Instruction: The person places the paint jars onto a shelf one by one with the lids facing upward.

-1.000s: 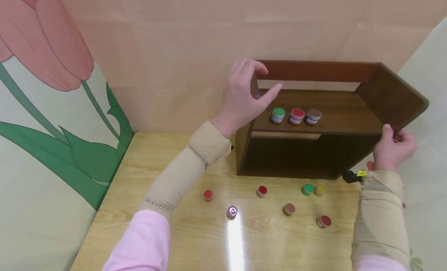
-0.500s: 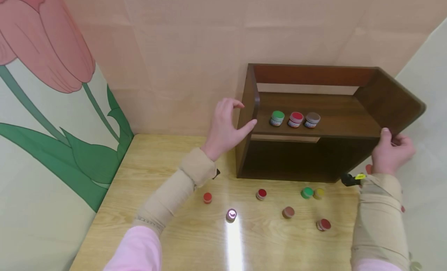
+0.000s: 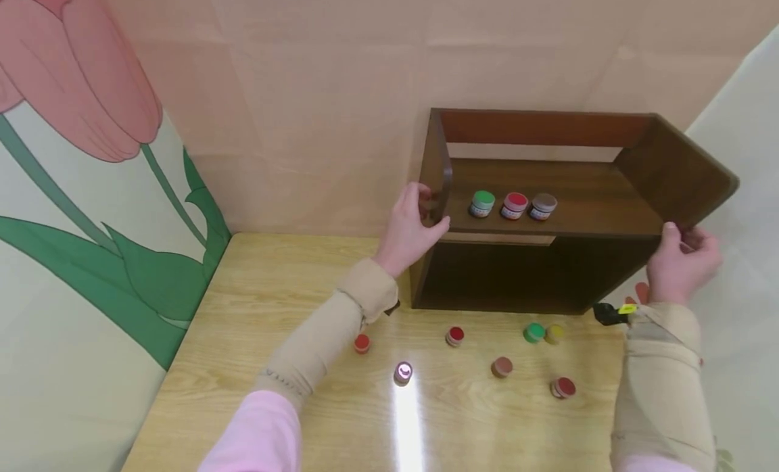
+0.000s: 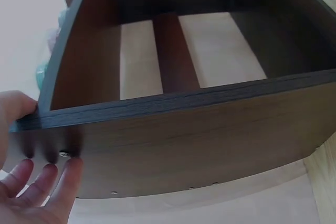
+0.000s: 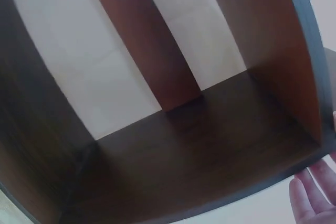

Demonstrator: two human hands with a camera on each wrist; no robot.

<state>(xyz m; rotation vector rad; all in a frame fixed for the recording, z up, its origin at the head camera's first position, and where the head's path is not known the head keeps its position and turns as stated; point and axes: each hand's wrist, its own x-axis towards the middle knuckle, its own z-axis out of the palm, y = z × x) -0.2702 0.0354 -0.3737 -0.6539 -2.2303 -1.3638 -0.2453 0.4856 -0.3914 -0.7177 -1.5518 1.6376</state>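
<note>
A dark brown wooden shelf (image 3: 487,272) stands on the table against the back wall. My left hand (image 3: 408,232) holds its left side panel, thumb at the front edge and fingers along the outer face. In the left wrist view the left fingers (image 4: 65,184) lie against that panel near a screw head. My right hand (image 3: 681,261) grips the shelf's right front edge, thumb in front and fingers curled behind the side panel. On the upper board sit three small paint pots in a row: a green pot (image 3: 482,204), a red pot (image 3: 514,206) and a brown pot (image 3: 543,207).
Several more paint pots lie scattered on the wooden table (image 3: 292,276) in front, among them an orange-red pot (image 3: 362,343), a shiny-lidded pot (image 3: 403,372), a green pot (image 3: 535,333) and a yellow pot (image 3: 554,334). A tulip-printed cloth (image 3: 79,188) hangs at the left.
My left hand has come down from the top of the left side panel, swung out leftward, then returned right to take hold of that panel lower down. The right hand keeps its grip.
</note>
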